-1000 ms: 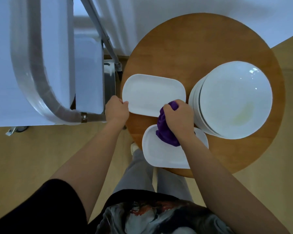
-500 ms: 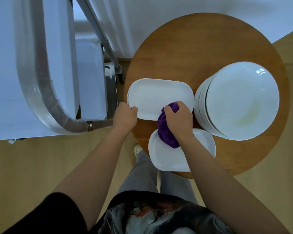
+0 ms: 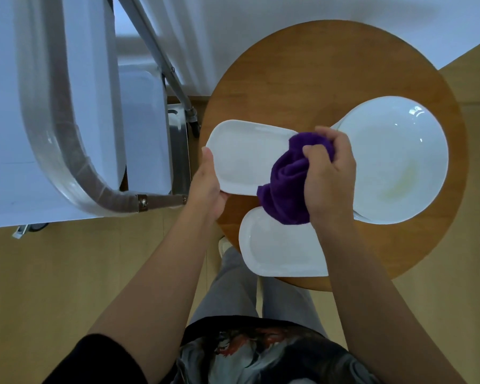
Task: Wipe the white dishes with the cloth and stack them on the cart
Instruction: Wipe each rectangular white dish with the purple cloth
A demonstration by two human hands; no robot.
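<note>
A white oblong dish (image 3: 247, 156) is lifted off the round wooden table (image 3: 302, 79), tilted, with my left hand (image 3: 208, 187) gripping its left end. My right hand (image 3: 330, 173) is closed on a bunched purple cloth (image 3: 286, 181) pressed against the dish's right end. A second white oblong dish (image 3: 277, 248) lies on the table's near edge, partly under the cloth and my right forearm. A stack of round white plates (image 3: 394, 159) stands on the right of the table; its top plate has a faint yellowish smear.
The cart (image 3: 67, 106) stands left of the table, with a curved metal handle and pale shelves (image 3: 142, 128). A wheel (image 3: 196, 128) of it sits close to the table edge. Wooden floor (image 3: 67, 273) lies below; my legs are beneath the table's near rim.
My left hand has raised the oblong dish off the table. My right hand has moved up and right with the cloth onto that dish's right end, off the near dish.
</note>
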